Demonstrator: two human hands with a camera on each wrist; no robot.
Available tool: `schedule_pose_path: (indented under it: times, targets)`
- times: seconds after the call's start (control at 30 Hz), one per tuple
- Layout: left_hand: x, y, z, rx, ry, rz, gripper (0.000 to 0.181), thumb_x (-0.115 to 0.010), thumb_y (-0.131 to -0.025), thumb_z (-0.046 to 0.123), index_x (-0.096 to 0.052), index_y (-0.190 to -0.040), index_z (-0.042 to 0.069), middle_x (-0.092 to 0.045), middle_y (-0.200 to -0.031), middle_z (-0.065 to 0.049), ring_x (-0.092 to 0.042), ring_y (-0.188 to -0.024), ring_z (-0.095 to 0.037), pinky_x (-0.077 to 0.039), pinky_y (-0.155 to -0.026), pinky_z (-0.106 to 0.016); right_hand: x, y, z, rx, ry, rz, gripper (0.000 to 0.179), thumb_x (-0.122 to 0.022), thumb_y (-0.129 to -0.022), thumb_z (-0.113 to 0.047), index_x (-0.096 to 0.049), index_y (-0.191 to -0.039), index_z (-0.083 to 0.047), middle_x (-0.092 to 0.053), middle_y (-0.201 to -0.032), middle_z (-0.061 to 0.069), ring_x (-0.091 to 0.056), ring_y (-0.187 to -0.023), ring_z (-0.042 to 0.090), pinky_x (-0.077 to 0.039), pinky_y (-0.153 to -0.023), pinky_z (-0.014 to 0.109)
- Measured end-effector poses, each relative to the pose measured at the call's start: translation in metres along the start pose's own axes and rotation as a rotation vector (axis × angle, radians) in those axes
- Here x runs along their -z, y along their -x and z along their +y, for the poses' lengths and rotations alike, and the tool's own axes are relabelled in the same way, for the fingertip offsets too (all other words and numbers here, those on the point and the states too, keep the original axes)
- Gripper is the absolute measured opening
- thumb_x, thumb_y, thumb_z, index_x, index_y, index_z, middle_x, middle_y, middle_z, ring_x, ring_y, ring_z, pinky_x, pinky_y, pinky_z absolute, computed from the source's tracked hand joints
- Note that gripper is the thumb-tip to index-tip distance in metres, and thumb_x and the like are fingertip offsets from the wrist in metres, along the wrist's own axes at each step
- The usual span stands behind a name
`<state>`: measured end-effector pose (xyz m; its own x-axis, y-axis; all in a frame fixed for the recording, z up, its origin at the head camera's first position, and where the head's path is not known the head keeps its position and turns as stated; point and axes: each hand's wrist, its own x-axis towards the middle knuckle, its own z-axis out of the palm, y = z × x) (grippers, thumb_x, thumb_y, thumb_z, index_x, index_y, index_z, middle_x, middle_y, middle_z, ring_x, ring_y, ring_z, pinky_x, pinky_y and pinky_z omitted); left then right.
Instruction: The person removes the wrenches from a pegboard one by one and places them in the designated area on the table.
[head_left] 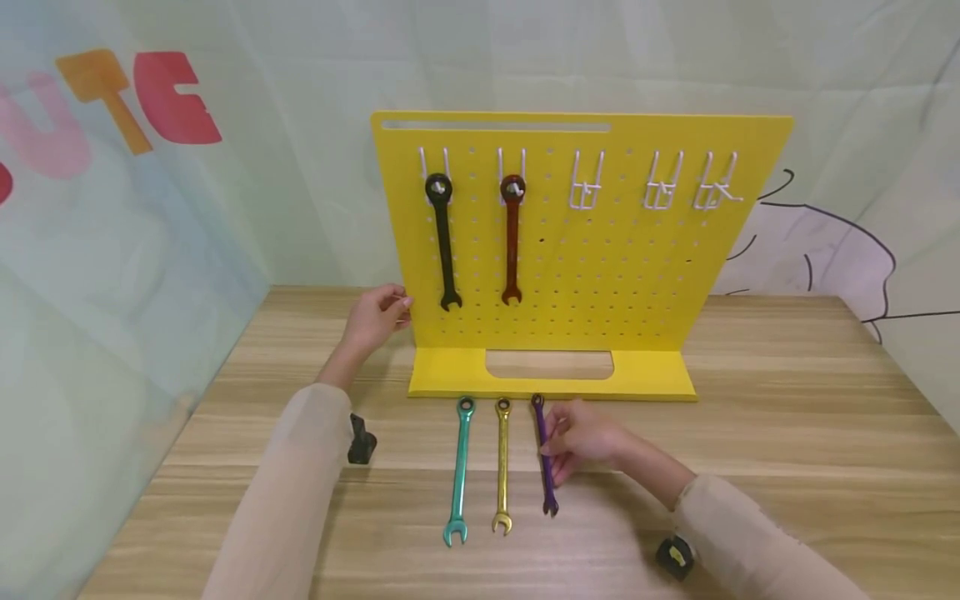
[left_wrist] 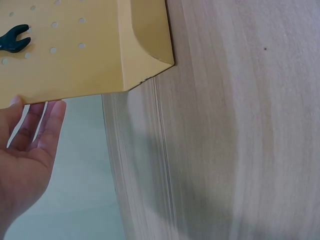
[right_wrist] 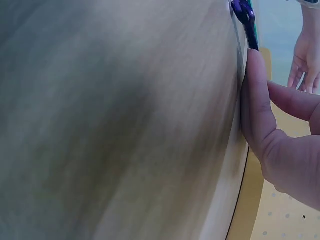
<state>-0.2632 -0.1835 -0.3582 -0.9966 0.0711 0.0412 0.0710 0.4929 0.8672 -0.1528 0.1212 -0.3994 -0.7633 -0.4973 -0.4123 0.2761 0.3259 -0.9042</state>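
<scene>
My right hand [head_left: 585,437] pinches the shank of a purple combination wrench [head_left: 542,433] at table level; in the right wrist view the fingers [right_wrist: 259,90] hide most of that wrench [right_wrist: 244,12]. To its left lie a yellow wrench [head_left: 503,467] and a teal wrench [head_left: 461,475], ring ends toward the board. At the left edge of a yellow pegboard [head_left: 600,283], my left hand [head_left: 377,318] grips the rim between thumb and fingers, also visible in the left wrist view [left_wrist: 30,155]. A black wrench [head_left: 445,242] and a red wrench [head_left: 512,242] hang from the board's hooks.
Three white hooks, such as the middle hook [head_left: 586,193], hold no wrench on the board's right half. The board's foot [head_left: 450,371] rests on the wooden table [head_left: 787,433]. Behind stands a pale printed cloth backdrop [head_left: 300,167].
</scene>
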Motion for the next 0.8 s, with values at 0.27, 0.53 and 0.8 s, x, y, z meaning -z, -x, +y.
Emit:
schedule_pose_path:
  times: [0.27, 0.53, 0.8]
  targets:
    - [0.0000, -0.0007, -0.0006, 0.002, -0.010, 0.001, 0.026, -0.046, -0.096, 0.010, -0.052, -0.114, -0.007, -0.057, -0.105, -0.024, -0.059, -0.093, -0.034, -0.054, -0.078, -0.034, -0.0020, -0.0004, 0.0002, -0.012, -0.021, 0.020, 0.014, -0.056, -0.083, 0.010, -0.047, -0.093, 0.012, -0.058, -0.068, 0.020, -0.061, -0.052, 0.023, -0.057, -0.055, 0.040]
    - [0.0004, -0.0011, -0.0007, 0.015, -0.016, -0.011, 0.027, -0.045, -0.097, 0.011, -0.051, -0.117, -0.006, -0.056, -0.107, -0.024, -0.059, -0.094, -0.034, -0.054, -0.080, -0.036, -0.0022, -0.0012, 0.0012, -0.017, -0.016, 0.039, 0.013, -0.058, -0.083, 0.009, -0.048, -0.091, 0.011, -0.059, -0.069, 0.020, -0.062, -0.053, 0.024, -0.057, -0.055, 0.040]
    - [0.0006, -0.0016, -0.0018, 0.003, -0.026, -0.015, 0.027, -0.045, -0.097, 0.011, -0.051, -0.117, -0.006, -0.057, -0.106, -0.023, -0.059, -0.093, -0.033, -0.054, -0.078, -0.033, -0.0013, 0.0005, 0.0028, -0.027, 0.004, 0.069, 0.010, -0.059, -0.083, 0.007, -0.050, -0.086, 0.010, -0.060, -0.067, 0.020, -0.063, -0.053, 0.026, -0.057, -0.055, 0.039]
